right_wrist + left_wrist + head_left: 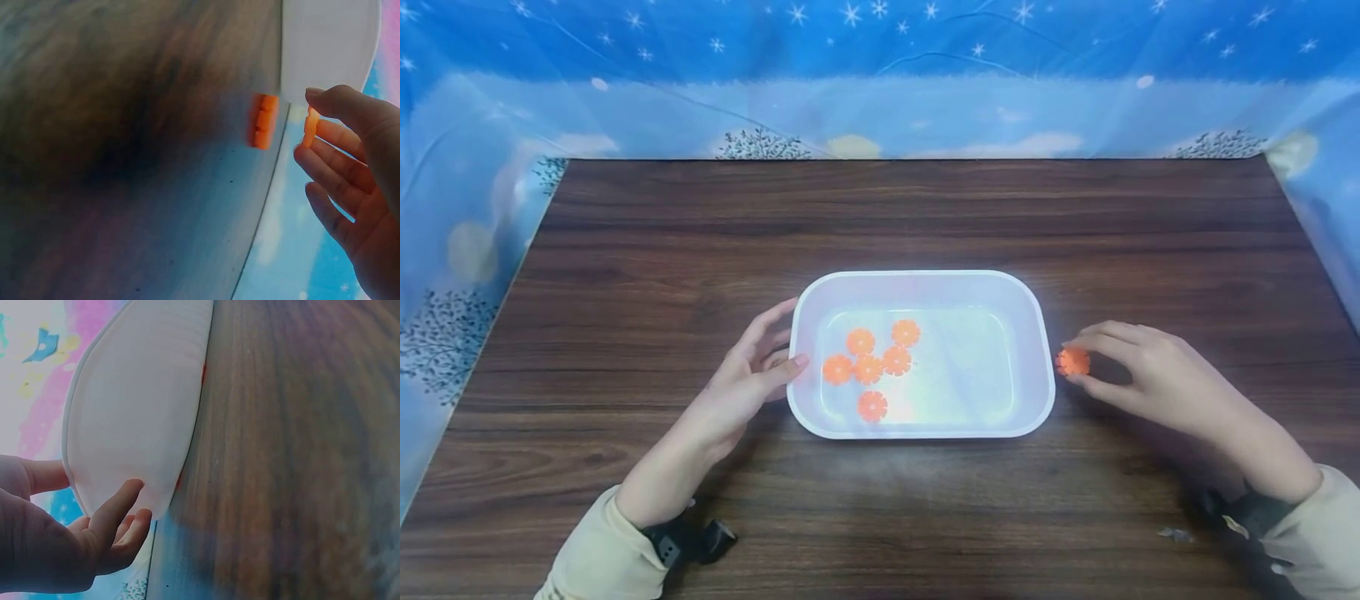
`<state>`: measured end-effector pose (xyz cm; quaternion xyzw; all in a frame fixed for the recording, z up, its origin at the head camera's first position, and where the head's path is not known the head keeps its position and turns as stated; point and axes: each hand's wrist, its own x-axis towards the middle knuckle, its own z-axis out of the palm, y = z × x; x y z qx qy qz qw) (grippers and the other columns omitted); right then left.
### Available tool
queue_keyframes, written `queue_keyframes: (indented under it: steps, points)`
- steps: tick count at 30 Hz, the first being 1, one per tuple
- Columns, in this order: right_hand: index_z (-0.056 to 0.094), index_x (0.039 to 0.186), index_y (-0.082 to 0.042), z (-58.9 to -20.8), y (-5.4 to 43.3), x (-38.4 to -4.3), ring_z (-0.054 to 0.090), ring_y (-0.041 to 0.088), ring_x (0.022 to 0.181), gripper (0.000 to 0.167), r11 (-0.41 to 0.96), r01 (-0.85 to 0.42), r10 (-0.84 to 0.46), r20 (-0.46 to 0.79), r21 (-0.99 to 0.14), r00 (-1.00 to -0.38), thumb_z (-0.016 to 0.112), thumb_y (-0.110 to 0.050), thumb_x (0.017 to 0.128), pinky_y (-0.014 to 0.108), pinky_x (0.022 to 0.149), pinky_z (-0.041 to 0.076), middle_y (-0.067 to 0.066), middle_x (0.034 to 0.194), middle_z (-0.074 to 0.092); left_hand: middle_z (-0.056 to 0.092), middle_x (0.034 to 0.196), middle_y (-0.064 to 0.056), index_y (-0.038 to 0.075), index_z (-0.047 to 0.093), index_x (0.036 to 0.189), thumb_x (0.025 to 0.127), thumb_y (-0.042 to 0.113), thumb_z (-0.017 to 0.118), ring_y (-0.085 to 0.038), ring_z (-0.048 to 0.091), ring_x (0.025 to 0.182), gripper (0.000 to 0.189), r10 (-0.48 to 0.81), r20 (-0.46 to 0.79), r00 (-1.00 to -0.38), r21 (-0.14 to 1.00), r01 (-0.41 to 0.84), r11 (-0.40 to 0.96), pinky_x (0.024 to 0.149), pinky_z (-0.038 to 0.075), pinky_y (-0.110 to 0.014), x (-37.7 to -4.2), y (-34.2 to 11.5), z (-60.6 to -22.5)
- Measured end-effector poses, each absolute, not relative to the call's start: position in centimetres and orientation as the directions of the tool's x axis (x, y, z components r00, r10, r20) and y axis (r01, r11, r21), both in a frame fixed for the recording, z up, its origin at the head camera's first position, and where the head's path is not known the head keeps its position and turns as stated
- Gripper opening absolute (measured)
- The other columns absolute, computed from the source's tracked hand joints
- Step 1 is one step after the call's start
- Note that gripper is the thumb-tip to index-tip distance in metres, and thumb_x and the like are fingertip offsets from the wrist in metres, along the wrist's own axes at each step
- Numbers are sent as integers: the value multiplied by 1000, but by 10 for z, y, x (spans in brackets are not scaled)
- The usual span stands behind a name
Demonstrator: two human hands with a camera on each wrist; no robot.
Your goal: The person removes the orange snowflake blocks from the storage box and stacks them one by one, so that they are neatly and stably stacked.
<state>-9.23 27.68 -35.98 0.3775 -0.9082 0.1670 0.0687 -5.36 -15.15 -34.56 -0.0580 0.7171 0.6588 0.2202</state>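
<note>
A white plastic basin (955, 432) with rounded corners stands mid-table. On its floor, toward the left, lie several orange notched plastic discs (872, 407). My left hand (748, 383) holds the basin's left end, its thumb over the rim and its fingers against the outer wall (137, 394). Just beyond the right end, my right hand (1157, 367) pinches another orange disc (1074, 362) between thumb and fingers. The right wrist view shows this disc (310, 127) edge-on, with the other fingers loosely bent below it.
Dark wood-grain table (880, 217) surrounds the basin. A blue snowflake-patterned cloth (880, 50) hangs behind and at both sides. A small clear scrap (1176, 534) lies near the right wrist. An orange patch (265, 122) shows at the table surface, possibly a reflection.
</note>
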Motion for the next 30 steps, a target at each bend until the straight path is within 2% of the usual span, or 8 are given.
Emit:
queue_keyframes:
  steps: [7,30]
  points:
    - [69,98,-13,-371,281,-90,64,14,86,38,683,-692,-645,252,-235,-722,82,-24,64,36,71,52,-4,94,66,34,143,-10,27,22,147,94,15,55,-29,46,122,64,215,-394,-894,919,-375,124,91,47,-38,-54,-151,-346]
    - [70,98,-11,-376,279,-93,65,14,81,35,721,-651,-626,179,-238,-759,81,-25,68,38,67,53,-2,93,66,35,144,-9,27,22,147,94,15,55,-29,47,122,64,213,-394,-894,918,-376,121,91,48,-37,-54,-153,-346]
